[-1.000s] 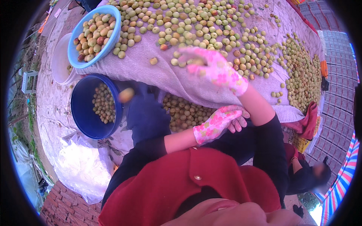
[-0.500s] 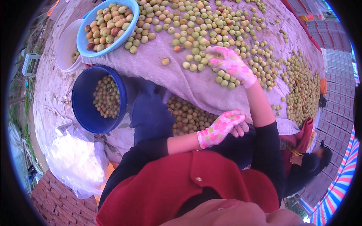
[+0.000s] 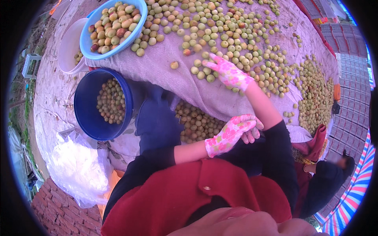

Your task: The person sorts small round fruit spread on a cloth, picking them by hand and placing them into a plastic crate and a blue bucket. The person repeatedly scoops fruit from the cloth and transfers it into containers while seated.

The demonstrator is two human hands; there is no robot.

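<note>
My right hand [image 3: 229, 73], in a white glove with pink flowers, reaches over a spread of small round green fruits [image 3: 238, 43] on a pale cloth [image 3: 173, 82]. Its fingers are apart, with the tips at the near edge of the fruits, and nothing shows between them. My left hand [image 3: 230, 137], gloved alike, is close to my body beside my right forearm. Its fingers are curled together; whatever they may hold is hidden. Below the cloth's edge, more fruits [image 3: 197, 124] lie heaped near my left wrist.
At the far left a light blue basin [image 3: 84, 47] holds larger, redder fruits. Beside it stands a white bucket [image 3: 65, 49], and nearer, a dark blue bucket [image 3: 84, 104] partly filled with fruit. Clear plastic [image 3: 80, 169] lies at left. Another person [image 3: 325, 183] is at the right.
My right hand has shifted left and slightly toward me, with its fingers now spread apart. My left hand has hardly moved. The other person at right has shifted slightly.
</note>
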